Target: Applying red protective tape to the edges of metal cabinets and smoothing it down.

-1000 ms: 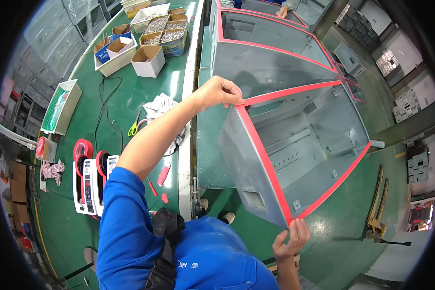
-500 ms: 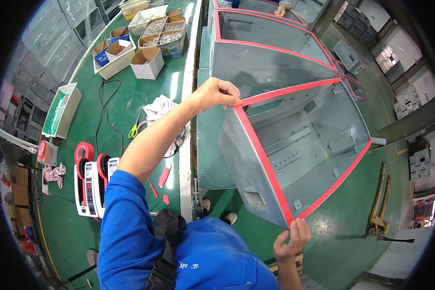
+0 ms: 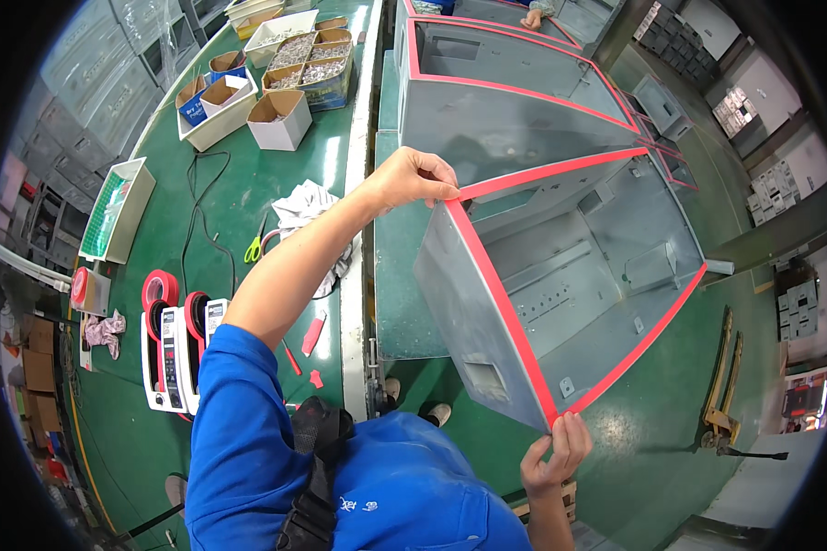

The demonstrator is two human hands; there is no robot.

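A grey metal cabinet shell point(image 3: 560, 285) lies open side up before me, with red tape point(image 3: 505, 308) along its rim. At the rim's far left corner my left hand point(image 3: 415, 179) is closed, thumb and fingertips pinching the tape end. My right hand point(image 3: 556, 452) is closed at the near corner, fingertips pinching the tape there. Between my hands the strip runs along the left rim; whether it is fully pressed down there I cannot tell.
On the green bench point(image 3: 248, 184) at left stand a white tape dispenser point(image 3: 170, 363), yellow-green scissors point(image 3: 254, 248), a cloth point(image 3: 303, 207) and boxes of small parts point(image 3: 308, 69). Another red-taped cabinet point(image 3: 515, 101) stands beyond. Another person's hand point(image 3: 531, 20) shows at the far end. A yellow pallet jack point(image 3: 721, 386) stands right.
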